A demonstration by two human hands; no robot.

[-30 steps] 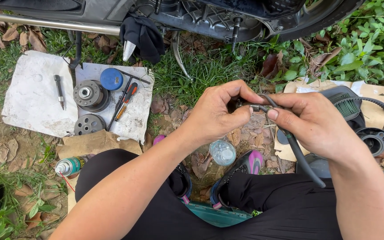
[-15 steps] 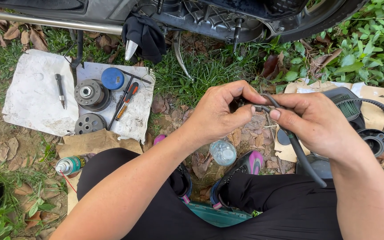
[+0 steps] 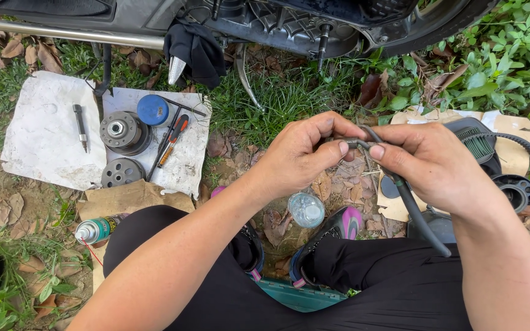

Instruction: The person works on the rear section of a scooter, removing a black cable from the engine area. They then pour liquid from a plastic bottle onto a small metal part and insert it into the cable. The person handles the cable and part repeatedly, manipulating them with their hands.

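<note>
Both hands (image 3: 369, 159) still pinch the black hose (image 3: 413, 208), unmoved.

Jar lid (image 3: 306, 209) & shoes (image 3: 338, 227) crowd ground below hands.

Green spray can (image 3: 96, 230) (white cap) beside left knee

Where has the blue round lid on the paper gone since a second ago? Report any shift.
No. The blue round lid lies where it did, beside the metal clutch drum on the white paper, with the same gap to the screwdriver.
</note>
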